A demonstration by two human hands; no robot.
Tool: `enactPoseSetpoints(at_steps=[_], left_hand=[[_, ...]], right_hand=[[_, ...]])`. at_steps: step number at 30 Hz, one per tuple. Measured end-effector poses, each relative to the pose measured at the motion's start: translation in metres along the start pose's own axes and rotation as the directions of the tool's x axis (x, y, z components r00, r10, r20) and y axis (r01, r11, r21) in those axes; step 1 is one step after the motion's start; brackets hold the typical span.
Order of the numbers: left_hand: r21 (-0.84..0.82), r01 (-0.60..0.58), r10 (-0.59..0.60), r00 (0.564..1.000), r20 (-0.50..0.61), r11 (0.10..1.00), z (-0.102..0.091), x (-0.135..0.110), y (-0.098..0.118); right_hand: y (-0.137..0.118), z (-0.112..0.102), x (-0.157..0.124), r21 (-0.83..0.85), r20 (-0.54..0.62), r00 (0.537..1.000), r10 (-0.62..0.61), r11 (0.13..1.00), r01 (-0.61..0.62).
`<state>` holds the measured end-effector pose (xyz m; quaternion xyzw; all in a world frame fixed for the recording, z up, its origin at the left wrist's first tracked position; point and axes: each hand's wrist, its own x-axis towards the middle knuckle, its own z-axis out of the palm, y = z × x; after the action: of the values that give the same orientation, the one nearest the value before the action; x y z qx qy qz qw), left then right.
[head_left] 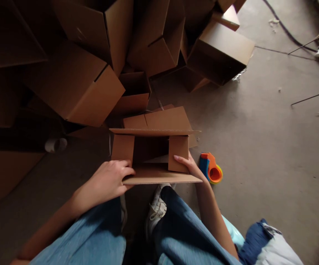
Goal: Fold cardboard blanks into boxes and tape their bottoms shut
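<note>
Cardboard box [154, 132] sits open on the concrete floor [259, 154], at 12 o'clock from me, with its flaps up and out. My left grip [107, 182] is closed over the edge of the left flap [122, 147], with the fingers curled around it. My right grip [188, 165] lies against the right flap [178, 152]. Its fingertips press on the card, but the flap hides part of the hand, so I cannot tell if it is closed. Both hands are on the box, so I judge the step in hand to be holding and working its flaps. Any next move calls for a steady hold, as I think the box is light and could slide. Tape gun [210, 168] sits just beside the box at 3 o'clock, near my right grip. Pile of boxes [76, 88] rises at 11 o'clock.
</note>
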<state>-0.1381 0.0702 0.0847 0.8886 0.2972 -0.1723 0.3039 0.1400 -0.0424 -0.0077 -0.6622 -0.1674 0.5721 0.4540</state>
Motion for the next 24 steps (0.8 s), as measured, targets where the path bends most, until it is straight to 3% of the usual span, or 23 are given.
enactPoseSetpoints(at_steps=[12, 24], left_hand=[[-0.132, -0.129, 0.133, 0.991, 0.022, 0.983, -0.014, 0.007, -0.008], [-0.043, -0.2, 0.203, 0.974, 0.095, 0.979, -0.021, 0.01, -0.006]], right_hand=[[-0.001, 0.002, 0.0, 0.058, -0.008, 1.0, 0.028, 0.998, -0.027], [-0.008, 0.008, -0.007, 0.134, -0.01, 1.0, -0.015, 0.991, 0.016]])
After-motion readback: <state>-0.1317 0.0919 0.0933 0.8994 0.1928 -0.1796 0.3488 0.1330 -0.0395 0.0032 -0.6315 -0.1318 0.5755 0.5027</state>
